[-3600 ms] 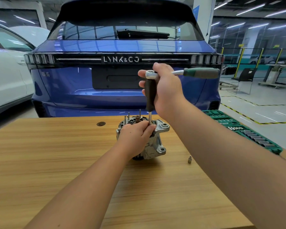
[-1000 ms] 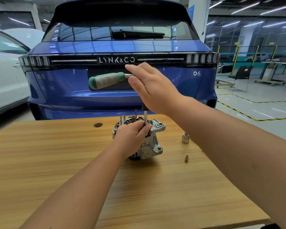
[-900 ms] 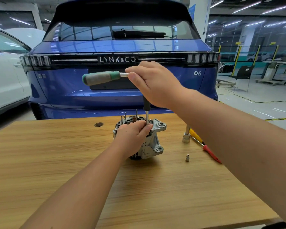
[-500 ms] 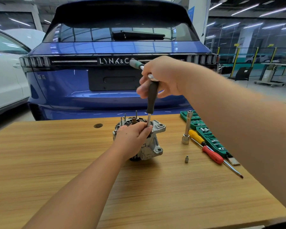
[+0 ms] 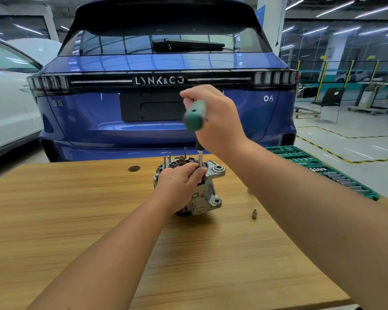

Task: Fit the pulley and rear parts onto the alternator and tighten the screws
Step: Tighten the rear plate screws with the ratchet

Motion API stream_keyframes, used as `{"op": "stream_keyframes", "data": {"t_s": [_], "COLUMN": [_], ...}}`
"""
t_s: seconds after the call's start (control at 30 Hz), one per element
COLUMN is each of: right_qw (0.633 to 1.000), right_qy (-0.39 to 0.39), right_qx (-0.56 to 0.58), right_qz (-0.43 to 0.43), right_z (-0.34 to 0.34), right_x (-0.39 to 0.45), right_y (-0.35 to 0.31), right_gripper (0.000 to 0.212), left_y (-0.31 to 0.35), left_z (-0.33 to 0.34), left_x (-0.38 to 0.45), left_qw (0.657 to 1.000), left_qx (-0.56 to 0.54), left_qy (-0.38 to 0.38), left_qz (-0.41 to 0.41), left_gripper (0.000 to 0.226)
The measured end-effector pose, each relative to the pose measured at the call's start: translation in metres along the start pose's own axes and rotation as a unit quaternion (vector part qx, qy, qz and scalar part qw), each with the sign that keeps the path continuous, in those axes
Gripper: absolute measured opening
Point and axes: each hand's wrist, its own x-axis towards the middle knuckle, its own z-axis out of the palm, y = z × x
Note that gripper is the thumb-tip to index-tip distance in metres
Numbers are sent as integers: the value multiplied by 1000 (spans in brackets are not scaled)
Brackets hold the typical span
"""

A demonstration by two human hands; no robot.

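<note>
The right hand [image 5: 217,117] gripped the ratchet [image 5: 195,116] straight above the left hand [image 5: 179,182], which pinched its upright shaft on the alternator [image 5: 207,193].

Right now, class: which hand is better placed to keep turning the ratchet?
Right hand: its grip is already round the ratchet; the left hand steadies the socket on the alternator.

The table [image 5: 76,220] is showing matt, grained wood. The alternator [image 5: 207,193] is showing dull cast metal, its studs bare steel. The ratchet [image 5: 195,115] handle is looking like green plastic, the socket [image 5: 254,213] like shiny metal, the far car [image 5: 87,121] like glossy blue paint.
</note>
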Motion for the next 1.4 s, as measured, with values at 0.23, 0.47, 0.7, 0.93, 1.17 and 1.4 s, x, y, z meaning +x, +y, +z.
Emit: {"op": "stream_keyframes", "data": {"t_s": [0.23,0.47,0.7,0.93,1.17,1.4], "right_qw": [928,925,903,875,702,821], "right_qy": [-154,-198,-241,-288,-50,95], "right_qx": [-323,-316,-355,-52,467,433], "right_qz": [-105,-66,2,387,535,359], "right_z": [-6,-17,-13,-22,-16,10], "right_x": [16,25,44,64,35,12], "right_y": [-3,-3,-24,-39,-17,-15], "right_gripper": [36,46,47,28,26,16], "left_y": [1,1,-1,-2,-1,-3], "left_z": [1,1,1,1,0,-1], "left_x": [-1,0,-1,-1,-1,-2], "left_qw": [1000,1000,1000,1000,1000,1000], "left_qx": [6,15,11,5,4,-6], "left_qy": [9,4,-2,-8,-10,-10], "left_qz": [-1,0,4,4,-5,-3], "left_gripper": [39,36,34,31,29,34]}}
